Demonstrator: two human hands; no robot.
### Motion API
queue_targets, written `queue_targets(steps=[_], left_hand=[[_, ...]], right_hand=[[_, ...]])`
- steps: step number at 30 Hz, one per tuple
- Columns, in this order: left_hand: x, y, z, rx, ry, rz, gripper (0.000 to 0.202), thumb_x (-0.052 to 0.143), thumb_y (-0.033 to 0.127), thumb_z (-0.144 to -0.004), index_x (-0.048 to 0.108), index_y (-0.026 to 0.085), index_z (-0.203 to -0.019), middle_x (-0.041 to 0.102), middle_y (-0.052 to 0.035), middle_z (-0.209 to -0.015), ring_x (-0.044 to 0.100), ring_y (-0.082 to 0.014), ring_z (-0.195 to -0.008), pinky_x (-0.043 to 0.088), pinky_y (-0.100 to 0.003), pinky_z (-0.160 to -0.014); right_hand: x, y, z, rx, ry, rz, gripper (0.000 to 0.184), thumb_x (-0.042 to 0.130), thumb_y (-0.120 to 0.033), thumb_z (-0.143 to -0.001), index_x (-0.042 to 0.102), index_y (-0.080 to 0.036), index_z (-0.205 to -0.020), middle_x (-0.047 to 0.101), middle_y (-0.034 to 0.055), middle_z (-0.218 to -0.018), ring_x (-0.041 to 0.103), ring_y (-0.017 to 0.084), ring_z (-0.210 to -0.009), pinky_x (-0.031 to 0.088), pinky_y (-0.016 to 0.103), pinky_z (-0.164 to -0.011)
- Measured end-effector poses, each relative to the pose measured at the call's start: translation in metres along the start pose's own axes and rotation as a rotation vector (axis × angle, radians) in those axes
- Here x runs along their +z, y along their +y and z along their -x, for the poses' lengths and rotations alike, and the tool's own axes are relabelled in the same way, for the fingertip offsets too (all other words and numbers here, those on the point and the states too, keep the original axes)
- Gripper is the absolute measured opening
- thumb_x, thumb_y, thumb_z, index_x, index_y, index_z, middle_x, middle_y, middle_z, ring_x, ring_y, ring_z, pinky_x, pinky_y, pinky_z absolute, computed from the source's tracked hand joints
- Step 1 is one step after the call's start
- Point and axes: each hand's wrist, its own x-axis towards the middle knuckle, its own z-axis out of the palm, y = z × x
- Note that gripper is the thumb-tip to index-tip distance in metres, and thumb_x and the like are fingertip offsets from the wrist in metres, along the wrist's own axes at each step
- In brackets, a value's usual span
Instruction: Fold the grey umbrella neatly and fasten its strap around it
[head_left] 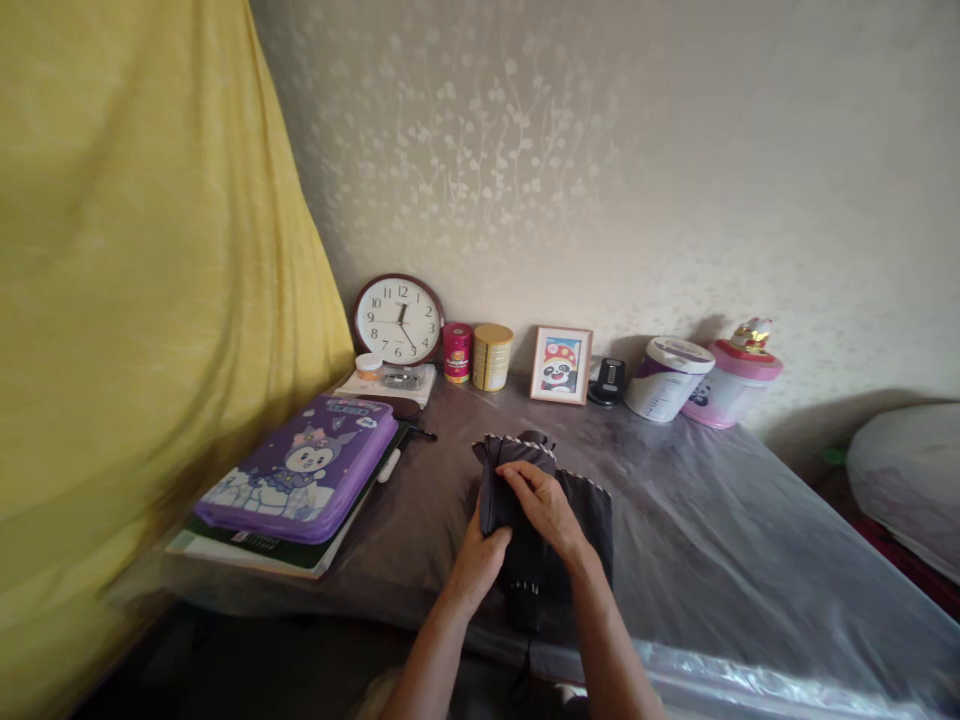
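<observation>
A black folding umbrella (586, 515) with striped trim along its canopy edge lies near the table's front edge, its canopy loose and gathered in folds. The handle end points toward me, and a strap hangs from it. My left hand (480, 558) is wrapped round the folds on the left side, thumb on top. From above, my right hand (541, 508) presses its fingers together on the same folds, close to the striped edge. Part of the canopy spreads out to the right of my right hand.
At left, a purple cartoon zip case (300, 470) lies on books. Along the wall stand a round clock (400, 320), a pink can (457, 353), a yellow-lidded can (493, 358), a panda picture frame (561, 366), a black device (609, 382) and two tubs (667, 380). A yellow curtain (150, 250) hangs left.
</observation>
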Motion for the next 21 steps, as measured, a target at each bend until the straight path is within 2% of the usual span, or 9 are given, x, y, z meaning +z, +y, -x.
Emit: queue_targets(steps=[3,6,10,13,17,21], left_hand=[[0.000,0.000,0.001,0.022,-0.018,-0.007,0.067,0.049,0.013,-0.073,0.037,0.021,-0.138,0.049,-0.0036,-0.136,0.045,-0.0225,-0.124,0.034,-0.034,-0.105],[0.000,0.001,0.002,0.033,-0.032,0.001,0.067,0.049,0.014,-0.073,0.036,0.023,-0.138,0.049,-0.0023,-0.136,0.045,-0.0210,-0.124,0.033,-0.033,-0.106],[0.002,0.003,0.004,0.047,-0.026,0.010,0.068,0.048,0.012,-0.073,0.036,0.022,-0.138,0.049,-0.0033,-0.137,0.045,-0.0212,-0.125,0.031,-0.035,-0.107],[0.004,0.001,0.004,0.094,-0.012,-0.001,0.067,0.046,0.009,-0.072,0.036,0.020,-0.138,0.045,-0.0035,-0.139,0.041,-0.0198,-0.128,0.028,-0.032,-0.108],[0.008,-0.003,0.003,0.101,0.004,-0.023,0.069,0.044,0.008,-0.072,0.033,0.018,-0.140,0.040,-0.0026,-0.143,0.036,-0.0165,-0.131,0.024,-0.028,-0.109],[0.010,-0.004,0.002,0.115,0.014,-0.041,0.068,0.044,0.008,-0.072,0.036,0.020,-0.138,0.041,-0.0002,-0.142,0.034,-0.0154,-0.132,0.023,-0.026,-0.109]], right_hand=[[-0.002,0.009,-0.002,-0.109,0.069,0.162,0.023,0.049,-0.029,-0.085,0.068,-0.022,-0.097,0.068,0.0061,-0.104,0.059,0.021,-0.101,0.041,0.038,-0.095],[-0.012,0.020,-0.003,-0.079,0.140,0.237,0.025,0.047,-0.028,-0.084,0.067,-0.022,-0.098,0.067,0.0063,-0.107,0.057,0.021,-0.104,0.040,0.039,-0.096],[-0.043,0.030,0.002,0.148,0.210,0.325,0.029,0.044,-0.032,-0.084,0.065,-0.020,-0.099,0.068,0.0069,-0.101,0.061,0.021,-0.096,0.045,0.035,-0.088],[-0.068,0.037,0.011,0.310,0.278,0.498,0.028,0.042,-0.028,-0.083,0.064,-0.017,-0.097,0.067,0.0091,-0.103,0.061,0.020,-0.096,0.044,0.031,-0.087],[-0.093,0.045,0.026,0.507,0.258,0.762,0.029,0.041,-0.028,-0.084,0.063,-0.018,-0.101,0.065,0.0106,-0.106,0.059,0.024,-0.099,0.041,0.032,-0.086],[-0.105,0.056,0.035,0.625,0.205,0.826,0.034,0.040,-0.035,-0.084,0.064,-0.017,-0.098,0.066,0.0140,-0.102,0.060,0.027,-0.096,0.042,0.035,-0.079]])
